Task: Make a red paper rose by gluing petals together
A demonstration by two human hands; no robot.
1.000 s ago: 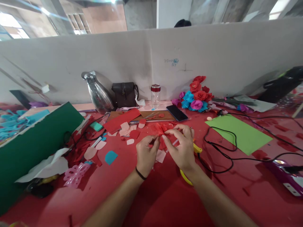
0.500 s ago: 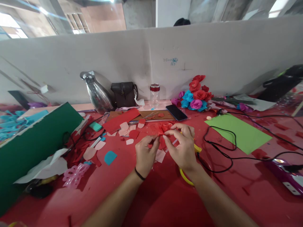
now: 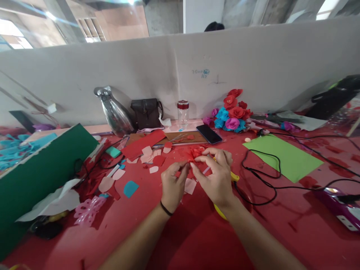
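Both hands meet over the middle of the red table (image 3: 126, 232), pinching a red paper flower (image 3: 194, 153) at its base. My left hand (image 3: 173, 183) wears a dark band at the wrist and has thumb and forefinger closed on the flower's lower end. From the other side my right hand (image 3: 215, 174) grips it with thumb and fingertips. Fingers hide part of the flower's base. Under my right hand lies a yellow-handled tool (image 3: 234, 177), mostly covered, with a black cord. A pale pink paper piece (image 3: 190, 185) rests just below the hands.
Cut paper petals (image 3: 131, 188) lie left of the hands. Behind stand a steel jug (image 3: 115, 112), a dark bag (image 3: 146, 113), a glass jar (image 3: 183, 114), a phone (image 3: 209, 134) and a paper-flower bunch (image 3: 233, 112). Green paper (image 3: 284, 157) and a purple power strip (image 3: 339, 210) are right; a green box (image 3: 50, 176) is left.
My right thumb has shifted slightly left, closer to my left fingertips at the flower's base. The flower stays in both hands, and the view has moved a little.
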